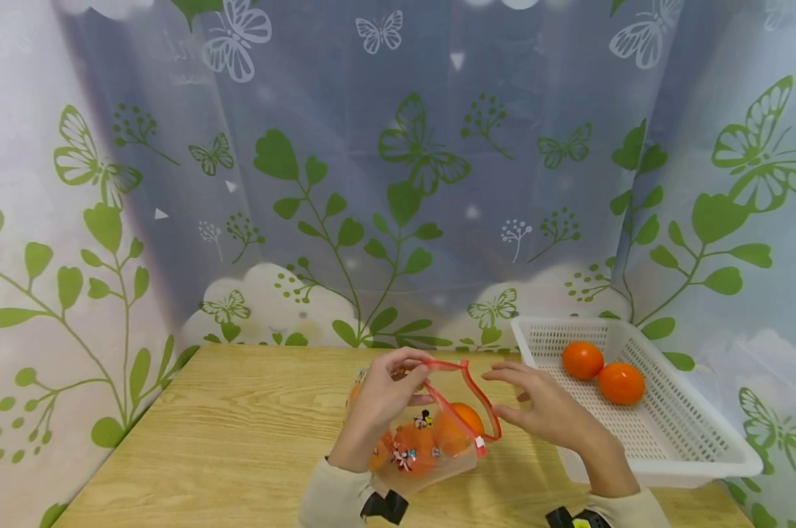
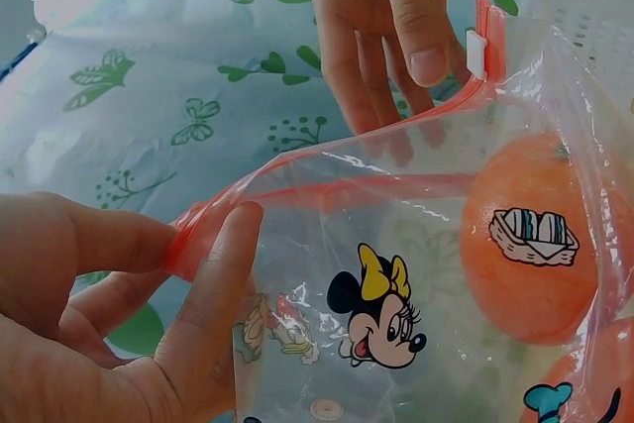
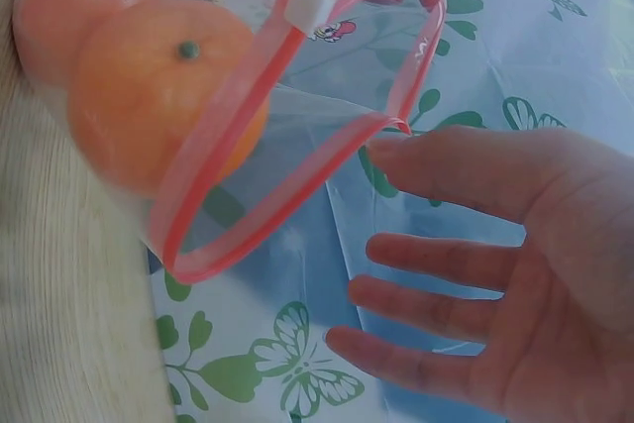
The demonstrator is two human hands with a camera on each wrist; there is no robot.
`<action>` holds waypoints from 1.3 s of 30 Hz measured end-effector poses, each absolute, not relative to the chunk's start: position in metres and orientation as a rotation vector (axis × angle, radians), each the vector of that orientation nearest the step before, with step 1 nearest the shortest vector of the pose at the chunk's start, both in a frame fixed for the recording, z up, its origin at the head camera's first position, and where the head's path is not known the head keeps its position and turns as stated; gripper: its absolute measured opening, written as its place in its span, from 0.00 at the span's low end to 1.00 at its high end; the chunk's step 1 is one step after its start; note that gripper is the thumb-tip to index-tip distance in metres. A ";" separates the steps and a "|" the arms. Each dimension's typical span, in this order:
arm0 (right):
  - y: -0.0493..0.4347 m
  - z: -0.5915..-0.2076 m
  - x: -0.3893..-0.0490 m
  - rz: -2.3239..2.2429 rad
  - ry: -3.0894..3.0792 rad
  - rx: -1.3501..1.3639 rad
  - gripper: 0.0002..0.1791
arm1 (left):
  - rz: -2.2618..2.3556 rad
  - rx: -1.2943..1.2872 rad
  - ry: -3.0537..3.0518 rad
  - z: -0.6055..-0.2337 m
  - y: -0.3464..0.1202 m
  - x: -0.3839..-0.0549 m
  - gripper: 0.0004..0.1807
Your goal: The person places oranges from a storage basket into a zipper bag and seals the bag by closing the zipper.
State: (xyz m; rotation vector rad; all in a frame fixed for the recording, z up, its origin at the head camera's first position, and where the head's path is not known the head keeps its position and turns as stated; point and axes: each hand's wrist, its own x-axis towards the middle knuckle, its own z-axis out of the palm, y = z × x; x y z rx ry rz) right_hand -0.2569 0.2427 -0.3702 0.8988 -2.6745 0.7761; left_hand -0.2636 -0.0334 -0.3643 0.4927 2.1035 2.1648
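A clear plastic slider zip bag with a red zip strip and cartoon prints sits on the table, its mouth spread apart. Several oranges lie inside; one orange is just below the mouth. My left hand pinches one end of the red strip between thumb and fingers, as the left wrist view shows closely. Beside the other side of the mouth, my right hand holds nothing, its fingers spread and thumb tip close to the red edge. The white slider sits at the far end of the strip.
A white perforated plastic basket stands on the right, with two oranges side by side in it. The wood-grain table ends at a patterned cloth backdrop that also hangs at both sides.
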 end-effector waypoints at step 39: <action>0.267 -0.361 -0.261 0.697 -2.658 0.864 0.27 | 2.108 0.497 2.128 -0.362 -0.030 -0.264 0.11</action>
